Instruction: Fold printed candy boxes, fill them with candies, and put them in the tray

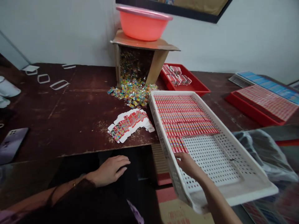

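Observation:
My right hand [188, 164] reaches into a white perforated tray [224, 161] and touches the near end of the last row of small red boxes [178, 145]. Its fingers are curled against those boxes. Several full rows of red boxes [184, 115] fill the tray's far half. My left hand [109, 169] rests palm down over my dark lap, fingers stretched out, holding nothing. A fanned stack of flat unfolded cartons [130, 124] lies on the brown table [70, 118] just left of the tray.
A cardboard box [140, 59] spills colourful wrapped sweets [133, 91], with an orange basin [143, 23] on top. Red trays [187, 82] [261, 105] with boxes stand behind and right. A phone [12, 144] lies at the left edge. A plastic bag [266, 152] lies at right.

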A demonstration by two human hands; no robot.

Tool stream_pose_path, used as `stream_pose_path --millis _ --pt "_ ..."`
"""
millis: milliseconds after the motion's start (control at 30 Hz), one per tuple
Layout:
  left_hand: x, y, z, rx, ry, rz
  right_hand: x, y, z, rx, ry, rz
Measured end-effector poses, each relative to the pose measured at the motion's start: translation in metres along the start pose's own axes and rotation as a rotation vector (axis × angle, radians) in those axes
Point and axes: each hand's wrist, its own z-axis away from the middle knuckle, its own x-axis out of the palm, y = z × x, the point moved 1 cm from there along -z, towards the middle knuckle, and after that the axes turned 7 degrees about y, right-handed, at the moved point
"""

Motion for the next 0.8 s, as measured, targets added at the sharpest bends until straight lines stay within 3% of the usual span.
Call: stream_pose_path --millis 100,167,233,300,367,400,500,567,633,800 --pt "-0.004 -0.002 0.008 -0.007 -0.006 0.011 -0.016 -0.002 0.015 -0.023 -0.063 0.068" --pt "-0.008 -0.009 0.016 -0.043 -0.001 0.015 -0.026 -0.013 0.024 0.027 0.171 0.137" --pt "-0.013 -0.018 0.025 -0.101 0.016 0.013 -0.020 -0.036 0.024 -0.032 0.396 0.098" --pt "-0.017 -0.027 0.033 -0.160 0.040 0.009 0.010 -0.074 0.010 -0.207 0.423 -0.038" --pt "-0.021 -0.033 0.041 -0.195 0.055 0.013 0.061 -0.119 -0.014 -0.419 0.288 -0.119" --pt "-0.023 -0.035 0.045 -0.203 0.058 0.016 0.089 -0.140 -0.028 -0.504 0.240 -0.096" --pt "-0.029 -0.042 0.060 -0.226 0.066 0.022 0.164 -0.182 -0.066 -0.577 0.367 0.146" --pt "-0.033 -0.049 0.073 -0.266 0.094 0.037 0.198 -0.189 -0.080 -0.585 0.444 0.308" --pt "-0.036 -0.058 0.087 -0.333 0.144 0.075 0.217 -0.183 -0.084 -0.631 0.470 0.396" --pt "-0.030 -0.088 0.105 -0.593 0.281 0.373 0.225 -0.149 -0.083 -0.869 0.438 0.394"
